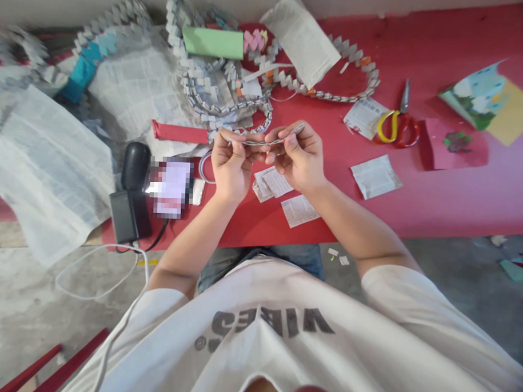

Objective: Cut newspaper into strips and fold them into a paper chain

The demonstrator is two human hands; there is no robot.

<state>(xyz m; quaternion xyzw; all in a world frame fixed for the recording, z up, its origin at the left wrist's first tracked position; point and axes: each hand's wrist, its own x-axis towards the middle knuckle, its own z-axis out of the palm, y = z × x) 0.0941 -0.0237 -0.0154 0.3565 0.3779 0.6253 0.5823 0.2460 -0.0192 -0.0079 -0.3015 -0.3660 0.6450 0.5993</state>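
Observation:
A thin folded paper strip (263, 143) stretches between my two hands above the red table. My left hand (233, 163) pinches its left end between thumb and fingers. The right end is pinched in my right hand (300, 157), with its tip poking out past the thumb. Just below the hands lie small printed paper pieces (277, 182) and another printed piece (299, 211). Behind the hands sits a pile of folded paper chain (205, 97), and a red folded strip (181, 132) lies left of my left hand.
Scissors (404, 118) with yellow and red handles lie on the red table (459, 197) at right, near paper pieces. Newspaper sheets (52, 171), a black adapter (130, 216) with a white cable, and a blurred device (171, 187) are at left. A roll of tape (206, 166) is beside my left hand.

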